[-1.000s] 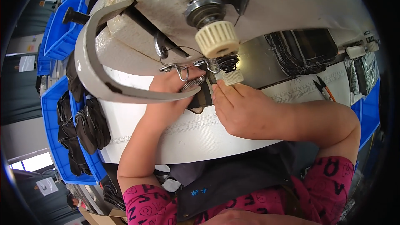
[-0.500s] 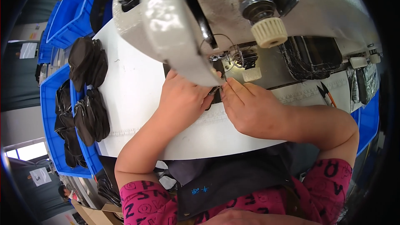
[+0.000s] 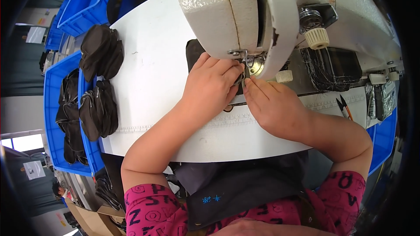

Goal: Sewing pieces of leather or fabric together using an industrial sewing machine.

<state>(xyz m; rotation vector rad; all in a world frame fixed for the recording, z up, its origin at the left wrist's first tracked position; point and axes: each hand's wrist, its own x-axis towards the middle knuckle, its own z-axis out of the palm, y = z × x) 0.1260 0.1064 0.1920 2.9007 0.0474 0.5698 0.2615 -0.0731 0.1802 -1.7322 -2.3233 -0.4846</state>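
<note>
My left hand [image 3: 210, 87] and my right hand [image 3: 275, 109] meet just under the needle area of a white sewing machine [image 3: 223, 17], beside the metal presser foot [image 3: 247, 63]. Both have bent fingers pressed on a dark fabric piece [image 3: 194, 49], mostly hidden by my left hand; a narrow ridged strip [image 3: 237, 80] shows between my fingertips. Orange-and-black thread snips [image 3: 344, 108] lie right of my right hand. A dark stack of pieces with frayed threads [image 3: 334, 70] rests on the machine bed behind them.
Dark pouches [image 3: 98, 109] lie at the left, some in a blue bin [image 3: 52, 118]. Blue bins [image 3: 76, 6] stand at the back left, another [image 3: 378, 144] at the right. The white table [image 3: 148, 30] bears a printed ruler. A person [image 3: 61, 191] sits in the left background.
My view has shifted, so the machine head sits farther right and less of it hides the work. My left hand has turned over the fabric, fingers closer to the needle.
</note>
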